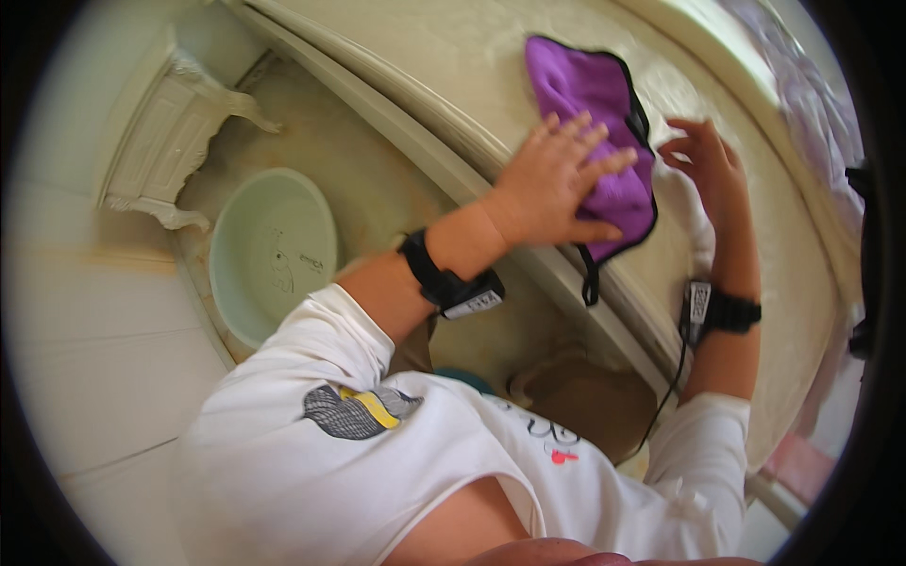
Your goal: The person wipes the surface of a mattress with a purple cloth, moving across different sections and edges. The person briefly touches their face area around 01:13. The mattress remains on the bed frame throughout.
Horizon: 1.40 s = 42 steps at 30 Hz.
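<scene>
A folded purple cloth (619, 191) with black edging lies on the cream bed surface (453, 49). A black loop (589, 281) hangs from its near corner over the edge of the bed. My left hand (555, 184) rests palm down on the cloth, its fingers spread, covering part of it. Just right of the cloth, my right hand (702, 159) is held with bent fingers and nothing visible between them. It appears apart from the cloth.
A pale green basin (248, 297) stands on the floor at left, beside a white carved cabinet (166, 134). The bed's side rail (396, 127) runs diagonally before me. Lilac bedding (814, 106) lies at far right. Both wrists carry black straps with devices; a cable (665, 403) hangs from the right one.
</scene>
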Tool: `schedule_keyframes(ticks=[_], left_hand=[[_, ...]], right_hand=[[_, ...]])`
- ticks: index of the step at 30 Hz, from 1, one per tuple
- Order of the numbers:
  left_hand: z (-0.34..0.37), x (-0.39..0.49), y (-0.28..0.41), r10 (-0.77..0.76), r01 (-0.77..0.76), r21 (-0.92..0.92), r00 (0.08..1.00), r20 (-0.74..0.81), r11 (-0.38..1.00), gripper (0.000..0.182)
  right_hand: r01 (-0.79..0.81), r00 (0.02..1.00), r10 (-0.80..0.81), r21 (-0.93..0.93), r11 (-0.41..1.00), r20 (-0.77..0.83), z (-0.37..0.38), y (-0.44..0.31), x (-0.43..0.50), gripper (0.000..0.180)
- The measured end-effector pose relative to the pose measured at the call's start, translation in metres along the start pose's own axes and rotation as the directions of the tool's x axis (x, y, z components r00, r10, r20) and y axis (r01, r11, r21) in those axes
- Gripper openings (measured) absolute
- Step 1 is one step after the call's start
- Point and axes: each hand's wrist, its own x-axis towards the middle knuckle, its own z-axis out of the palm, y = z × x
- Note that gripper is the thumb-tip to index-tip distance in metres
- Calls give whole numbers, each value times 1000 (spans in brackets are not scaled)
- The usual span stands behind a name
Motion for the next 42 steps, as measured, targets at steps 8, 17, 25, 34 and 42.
schedule_keyframes(ticks=[8,17,25,34,42], left_hand=[[-8,2,-22,-261,261,4,964,-48,965,55],[-27,-5,-111,-528,611,95,742,-412,786,50],[-35,-12,-137,-333,546,294,771,-543,784,37],[-18,2,-55,-193,198,-5,952,-236,980,51],[12,2,40,67,-76,-166,996,-63,983,61]], right_hand=[[-46,979,52,33,998,-197,-20,18,0,27],[-65,980,54,-53,996,-194,-10,10,-4,26],[-44,988,25,-123,991,-155,-13,12,-3,29],[-44,992,26,-144,989,-125,-15,14,0,29],[-49,985,31,-103,993,-173,-20,18,4,27]])
